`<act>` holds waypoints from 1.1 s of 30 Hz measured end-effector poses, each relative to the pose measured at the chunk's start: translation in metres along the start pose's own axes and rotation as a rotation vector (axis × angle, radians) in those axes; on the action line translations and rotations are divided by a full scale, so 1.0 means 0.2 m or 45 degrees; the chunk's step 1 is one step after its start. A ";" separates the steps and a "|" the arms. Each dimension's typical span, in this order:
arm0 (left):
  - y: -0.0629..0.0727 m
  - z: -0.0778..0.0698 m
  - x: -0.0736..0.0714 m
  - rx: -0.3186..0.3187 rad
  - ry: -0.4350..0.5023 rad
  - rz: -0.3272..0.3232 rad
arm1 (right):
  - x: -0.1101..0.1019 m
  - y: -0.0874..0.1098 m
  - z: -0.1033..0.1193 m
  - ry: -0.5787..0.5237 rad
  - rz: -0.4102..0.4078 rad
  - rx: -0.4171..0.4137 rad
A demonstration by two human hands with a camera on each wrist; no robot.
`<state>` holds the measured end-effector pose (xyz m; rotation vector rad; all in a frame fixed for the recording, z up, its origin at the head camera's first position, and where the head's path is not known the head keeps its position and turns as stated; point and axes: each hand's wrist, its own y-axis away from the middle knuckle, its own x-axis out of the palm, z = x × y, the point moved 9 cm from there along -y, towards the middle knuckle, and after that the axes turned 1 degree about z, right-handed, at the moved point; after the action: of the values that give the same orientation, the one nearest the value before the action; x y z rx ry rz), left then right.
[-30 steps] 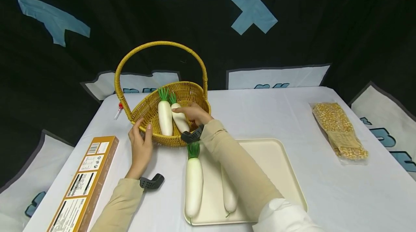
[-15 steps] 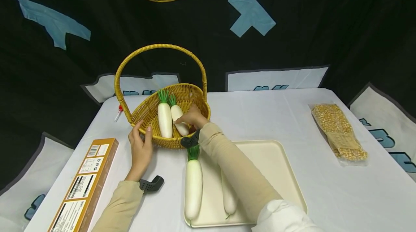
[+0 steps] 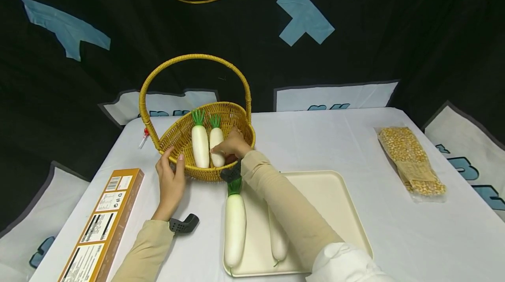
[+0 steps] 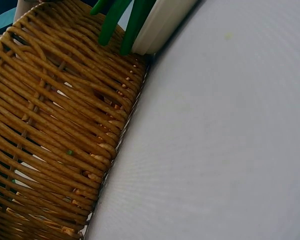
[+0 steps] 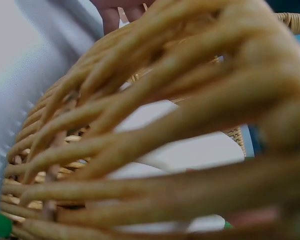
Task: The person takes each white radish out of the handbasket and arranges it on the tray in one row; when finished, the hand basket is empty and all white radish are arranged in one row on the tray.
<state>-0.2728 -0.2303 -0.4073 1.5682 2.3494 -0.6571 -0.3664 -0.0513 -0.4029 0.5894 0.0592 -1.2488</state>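
Note:
A golden wicker basket (image 3: 232, 113) with a tall arched handle holds two white radishes with green tops, side by side. My right hand (image 3: 233, 145) reaches in over the near rim, its thumb and fingers around the smaller white radish (image 3: 216, 136). The other white radish (image 3: 200, 145) lies just to its left. My left hand (image 3: 170, 183) touches the basket's near left side, thumb apart from the fingers. In the left wrist view the woven wall (image 4: 55, 120) fills the left part. Through the blurred weave (image 5: 190, 90) in the right wrist view, white radish (image 5: 200, 152) shows.
A cream tray (image 3: 327, 212) stands in front, bearing a large white radish (image 3: 235, 229) and another radish (image 3: 278, 238) partly under my right sleeve. A long orange box (image 3: 104, 220) lies left. A bag of corn kernels (image 3: 410, 159) lies right. A small red-topped item (image 3: 145, 136) sits behind the basket.
The smaller radish in the basket has straightened from a slant to nearly parallel with the other, its green top shifting right. My right hand has moved slightly with it; my left hand stays put.

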 end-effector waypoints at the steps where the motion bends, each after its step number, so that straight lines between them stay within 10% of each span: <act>1: 0.00 0.00 0.00 0.001 0.001 -0.001 | 0.00 0.00 0.00 -0.019 0.013 -0.001; 21: -0.01 0.01 0.00 0.018 0.010 0.006 | 0.07 0.03 0.07 0.068 0.352 -0.232; 33: 0.00 0.00 0.00 0.006 -0.008 0.004 | 0.10 0.03 0.03 0.023 0.457 -0.120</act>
<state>-0.2733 -0.2305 -0.4074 1.5694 2.3422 -0.6661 -0.3563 -0.0711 -0.4021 0.5041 0.0256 -0.8873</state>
